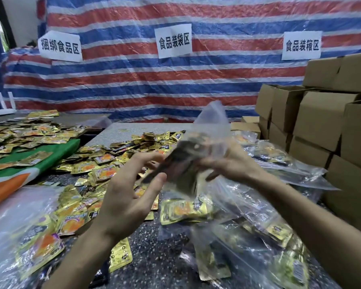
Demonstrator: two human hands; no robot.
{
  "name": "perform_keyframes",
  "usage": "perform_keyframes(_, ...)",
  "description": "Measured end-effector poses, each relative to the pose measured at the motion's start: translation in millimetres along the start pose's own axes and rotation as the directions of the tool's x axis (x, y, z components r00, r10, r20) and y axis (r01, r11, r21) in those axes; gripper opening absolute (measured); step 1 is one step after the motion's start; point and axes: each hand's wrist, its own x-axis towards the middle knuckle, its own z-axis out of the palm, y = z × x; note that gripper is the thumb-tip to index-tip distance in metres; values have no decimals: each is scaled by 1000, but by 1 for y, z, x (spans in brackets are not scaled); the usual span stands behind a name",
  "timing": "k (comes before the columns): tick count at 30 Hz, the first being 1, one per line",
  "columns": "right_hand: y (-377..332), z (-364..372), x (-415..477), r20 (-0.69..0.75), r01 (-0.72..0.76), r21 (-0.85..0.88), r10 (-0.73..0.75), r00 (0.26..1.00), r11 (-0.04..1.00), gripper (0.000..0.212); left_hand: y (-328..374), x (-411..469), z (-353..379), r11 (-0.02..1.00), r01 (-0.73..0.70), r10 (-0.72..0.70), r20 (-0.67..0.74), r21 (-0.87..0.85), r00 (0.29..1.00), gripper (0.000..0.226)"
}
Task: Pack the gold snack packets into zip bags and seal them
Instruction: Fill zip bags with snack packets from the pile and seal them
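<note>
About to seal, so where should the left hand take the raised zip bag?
Probably pinch the zip bag at its clear upper part, from the left: it stands up empty and free, while the right hand holds the packet-filled bottom.

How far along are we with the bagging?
Done: several filled bags lie at right, seals unclear. In hand: the right hand grips a part-filled zip bag; the left hand is open beside it. Left: a large pile of loose gold packets across the table.

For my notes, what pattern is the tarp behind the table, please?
The tarp has red, blue and white stripes; head view.
</note>
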Motion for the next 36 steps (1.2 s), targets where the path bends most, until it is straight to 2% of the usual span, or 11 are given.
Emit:
perform_keyframes(3, -2, -32, 12, -151, 95, -4, -95, 984, 995, 3, -6, -5, 7, 998, 13, -15, 37, 55, 999, 22)
perform_keyframes(6, 7, -63, 28, -363, 175, -219, -247, 898, 960, 21, -13, -10, 9, 996, 67, -72, 82, 56, 994, 16)
perform_keyframes(9, 23, -93, 40, -536, 110, -506, -412, 737, 855, 35, -21, -15, 10, 991, 106, -116, 134, 80, 984, 15)
perform_keyframes(11, 40, -107, 42, -550, 22, -620, -455, 701, 784, 29, -27, -17, 11, 987, 134, -146, 148, 87, 978, 16)
perform_keyframes(12, 54, -112, 44, -526, -69, -664, -400, 750, 744, 29, -30, -18, 12, 985, 149, -161, 150, 92, 975, 17)
perform_keyframes(14, 80, -118, 43, -410, -306, -724, -30, 911, 618, 44, -35, -19, 15, 980, 173, -186, 149, 97, 971, 17)
perform_keyframes(15, 91, -117, 39, -326, -373, -765, 184, 927, 525, 50, -36, -20, 17, 979, 183, -195, 150, 92, 969, 17)
perform_keyframes(17, 99, -117, 32, -220, -371, -823, 361, 906, 431, 67, -38, -20, 21, 977, 198, -209, 159, 81, 965, 17)
perform_keyframes(22, 85, -107, 26, -290, -431, -795, 358, 888, 426, 107, -47, -21, 32, 964, 247, -262, 175, 102, 949, 14)
perform_keyframes(28, 60, -17, 23, -259, -111, -791, -165, 952, 601, 65, -57, -24, 35, 947, 306, -316, 123, 95, 941, 15)
perform_keyframes(36, 60, 111, 18, -69, 212, -481, -278, 958, 851, 31, -104, -38, -16, 829, 511, -504, -92, 228, 859, 20)
